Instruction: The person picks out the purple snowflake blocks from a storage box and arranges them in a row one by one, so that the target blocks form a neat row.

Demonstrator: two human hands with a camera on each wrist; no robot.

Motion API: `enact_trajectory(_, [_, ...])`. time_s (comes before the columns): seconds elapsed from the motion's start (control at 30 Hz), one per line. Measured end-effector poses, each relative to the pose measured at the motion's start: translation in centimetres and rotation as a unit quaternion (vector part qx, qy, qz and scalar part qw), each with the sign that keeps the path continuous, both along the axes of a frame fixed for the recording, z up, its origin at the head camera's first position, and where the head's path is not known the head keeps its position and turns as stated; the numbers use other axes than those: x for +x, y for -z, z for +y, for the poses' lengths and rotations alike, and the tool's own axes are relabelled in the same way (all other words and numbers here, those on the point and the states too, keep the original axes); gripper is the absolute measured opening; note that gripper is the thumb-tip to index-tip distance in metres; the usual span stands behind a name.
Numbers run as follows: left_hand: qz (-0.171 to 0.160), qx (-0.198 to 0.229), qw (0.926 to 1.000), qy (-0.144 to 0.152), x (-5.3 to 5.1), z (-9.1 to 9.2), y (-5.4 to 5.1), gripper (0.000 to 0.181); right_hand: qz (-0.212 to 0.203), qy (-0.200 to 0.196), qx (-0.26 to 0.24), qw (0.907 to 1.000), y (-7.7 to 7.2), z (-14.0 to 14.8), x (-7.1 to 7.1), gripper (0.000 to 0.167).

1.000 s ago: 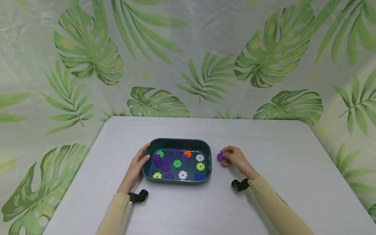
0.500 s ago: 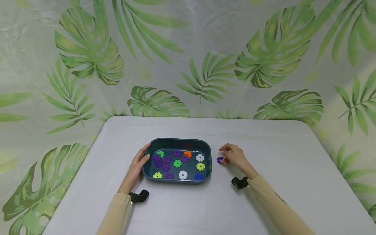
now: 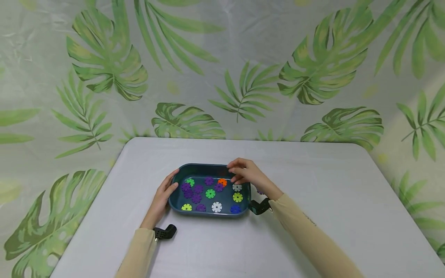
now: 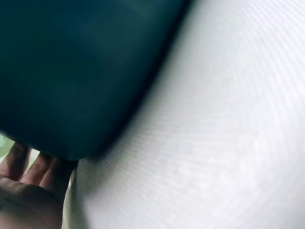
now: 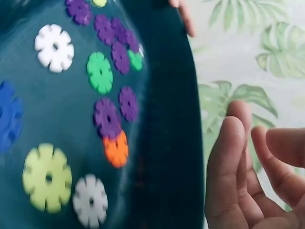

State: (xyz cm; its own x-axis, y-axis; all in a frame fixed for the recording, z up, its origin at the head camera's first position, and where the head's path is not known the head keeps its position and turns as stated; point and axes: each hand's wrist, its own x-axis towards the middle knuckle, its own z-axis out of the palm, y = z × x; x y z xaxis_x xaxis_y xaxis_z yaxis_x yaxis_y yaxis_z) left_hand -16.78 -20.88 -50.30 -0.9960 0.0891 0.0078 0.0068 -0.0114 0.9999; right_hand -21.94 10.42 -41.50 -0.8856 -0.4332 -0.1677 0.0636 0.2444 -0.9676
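A dark teal tray (image 3: 208, 214) holds several notched plastic discs. At its left end the left hand (image 3: 159, 200) grips the wall, thumb at the rim and fingers on the outside; the left wrist view shows those fingers (image 4: 38, 169) against the tray (image 4: 71, 86). Over the tray's back right corner hovers the right hand (image 3: 252, 173), fingers loosely bent and apart, with nothing between them. In the right wrist view that hand (image 5: 252, 176) is beside the tray wall (image 5: 176, 143). A purple disc (image 3: 260, 191) lies on the table, partly hidden by the right wrist.
Inside the tray are purple discs (image 3: 196, 198), a green one (image 3: 210, 193), an orange one (image 3: 222, 182), white (image 3: 216, 207), yellow (image 3: 238, 197) and blue ones (image 3: 235, 209). A leaf-patterned cloth (image 3: 187, 69) hangs behind the white table (image 3: 215, 247).
The right hand has let go of the purple disc on the table and moved left over the tray's right end. The left hand keeps its hold on the tray.
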Motion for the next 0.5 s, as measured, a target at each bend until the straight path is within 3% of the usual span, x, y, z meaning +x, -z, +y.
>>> enact_trajectory(0.23, [0.001,-0.01,0.9999,-0.006,0.0,0.0,0.1,0.046,-0.042,-0.06,0.041,0.9964,1.2,-2.8,-1.0,0.028])
enact_trajectory(0.4, [0.0,-0.017,0.9998,-0.01,0.1,0.0,-0.1,0.046,-0.069,-0.064,0.088,0.9917,2.2,-3.9,-1.4,0.027])
enact_trajectory(0.5, [-0.004,-0.013,0.9999,-0.008,0.3,0.2,-0.7,0.046,-0.076,-0.059,0.112,0.989,2.5,-4.4,-1.4,0.027])
